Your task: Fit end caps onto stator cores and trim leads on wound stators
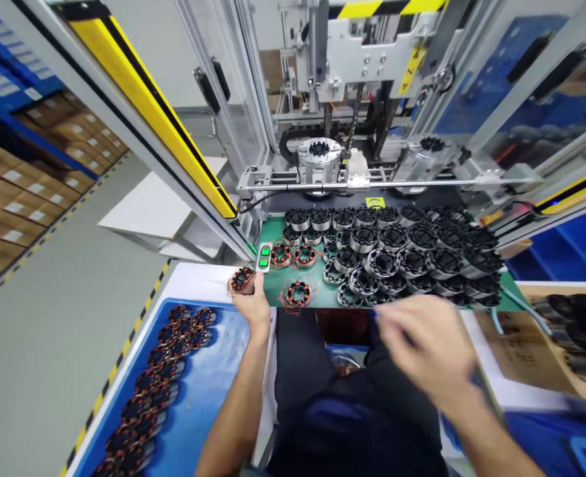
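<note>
My left hand (253,306) is closed on a copper-wound motor stator (242,281), above the white ledge at the left end of the green work mat (273,291). Loose wire ends stick out of the stator's side. My right hand (424,338) is raised before the mat's front edge, smeared by motion, its fingers seemingly curled; whether anything is in them I cannot make out. Between my hands a wound stator (298,293) lies on the mat with its wires spread. Two more wound stators (293,255) sit behind it, beside a panel with two green buttons (263,257).
Stacked stators without copper wire (382,263) fill the mat's right part. A blue tray (208,384) at left holds rows of wound stators (158,377). Behind stands a machine with two metal fixtures (319,162) and yellow side posts (148,112). A cardboard box (521,351) is at right.
</note>
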### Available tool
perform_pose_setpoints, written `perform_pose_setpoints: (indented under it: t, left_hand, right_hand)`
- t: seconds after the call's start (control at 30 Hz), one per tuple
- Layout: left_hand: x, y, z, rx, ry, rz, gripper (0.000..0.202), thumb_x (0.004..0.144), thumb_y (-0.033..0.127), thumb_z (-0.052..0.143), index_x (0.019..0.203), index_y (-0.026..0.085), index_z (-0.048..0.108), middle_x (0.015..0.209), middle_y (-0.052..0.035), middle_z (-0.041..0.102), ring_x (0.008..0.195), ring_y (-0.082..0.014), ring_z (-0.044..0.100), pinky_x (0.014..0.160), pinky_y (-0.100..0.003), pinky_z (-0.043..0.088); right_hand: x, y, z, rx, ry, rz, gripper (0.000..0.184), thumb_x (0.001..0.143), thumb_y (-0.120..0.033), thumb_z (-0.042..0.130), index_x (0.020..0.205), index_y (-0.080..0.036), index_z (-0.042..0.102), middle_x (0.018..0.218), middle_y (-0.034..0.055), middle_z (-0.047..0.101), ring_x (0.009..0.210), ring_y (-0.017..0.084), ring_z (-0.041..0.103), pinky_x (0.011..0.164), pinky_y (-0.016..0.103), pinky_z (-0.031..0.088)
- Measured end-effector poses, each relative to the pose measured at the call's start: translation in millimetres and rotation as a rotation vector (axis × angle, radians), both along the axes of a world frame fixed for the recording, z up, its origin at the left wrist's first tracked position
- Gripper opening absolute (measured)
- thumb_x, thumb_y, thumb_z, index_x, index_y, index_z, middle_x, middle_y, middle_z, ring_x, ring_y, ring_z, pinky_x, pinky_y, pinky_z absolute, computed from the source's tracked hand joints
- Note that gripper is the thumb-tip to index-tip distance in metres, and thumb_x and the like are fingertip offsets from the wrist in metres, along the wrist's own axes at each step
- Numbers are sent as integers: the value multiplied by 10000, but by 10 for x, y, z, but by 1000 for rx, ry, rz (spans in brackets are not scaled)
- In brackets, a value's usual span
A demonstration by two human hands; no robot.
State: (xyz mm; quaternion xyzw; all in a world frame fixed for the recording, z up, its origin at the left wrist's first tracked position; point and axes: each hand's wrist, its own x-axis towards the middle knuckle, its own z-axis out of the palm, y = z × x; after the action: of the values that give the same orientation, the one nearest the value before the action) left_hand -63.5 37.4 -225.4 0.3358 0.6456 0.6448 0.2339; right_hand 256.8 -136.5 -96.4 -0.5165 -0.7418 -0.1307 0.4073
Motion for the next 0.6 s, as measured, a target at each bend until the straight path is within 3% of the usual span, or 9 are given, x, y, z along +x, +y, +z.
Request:
perform_pose_setpoints:
  t: [0.03,0.1,0.2,0.3,0.4,0.47,0.53,0.6]
  left_hand:
    - [-23,-12,21,7,-25,26,525,845,615,868,1114,237,621,988,-6,724,896,-188,691,940,-364,639]
    - [-90,-77,89,26,-75,70,500,855,598,872,1104,228,646,1030,-20,736,937,-189,687,982,-375,634]
    - [-214,-287,216,70,-151,110,513,815,558,918,1114,214,684,1119,-58,773,1024,-212,717,1071,-411,633]
    - [-278,-592,326,102,-234,109,504,779,519,940,1109,213,713,1171,-83,801,1104,-245,759,1176,-474,629]
    - [-224,-942,456,97,-354,29,419,733,476,922,1000,241,701,1048,-44,788,1070,-265,785,1242,-572,635]
    - [-158,-1204,554,67,-453,-79,347,710,459,902,900,260,690,944,-21,770,1047,-293,802,1284,-665,628]
    - [-125,-1487,599,14,-557,-218,248,739,473,877,876,297,769,984,-20,826,1162,-343,828,1384,-725,565]
    - [-150,-1777,513,-71,-666,-345,200,815,527,836,967,406,883,1201,34,903,1433,-359,790,1509,-641,475]
  right_hand:
    - [-438,112,-41,-71,6,113,207,1103,-172,851,1286,-265,828,1154,21,925,1052,228,837,1044,432,622]
    - [-1089,386,-220,-150,-19,178,265,1124,-255,861,1385,-229,825,1314,84,914,1223,276,803,1149,484,605]
    - [-1434,797,-555,-321,-101,193,83,1151,-260,823,1226,-246,854,1124,84,897,1143,304,757,1241,548,562]
    - [-1371,1071,-701,-381,-129,172,154,1206,-226,710,1128,-245,841,1007,88,863,1089,308,729,1265,573,536]
    - [-1292,1070,-595,-408,-156,125,167,1209,-196,684,1185,-238,844,1078,99,886,1132,302,741,1281,563,534]
    - [-1188,884,-437,-383,-154,125,162,1196,-211,728,1301,-254,844,1189,74,912,1184,277,771,1326,537,520]
    - [-917,588,-259,-275,-73,175,218,1191,-272,776,1403,-274,828,1275,39,921,1234,241,804,1352,491,513]
    - [-402,241,-106,-127,62,181,233,1192,-309,780,1418,-294,834,1278,20,925,1230,222,836,1312,463,543]
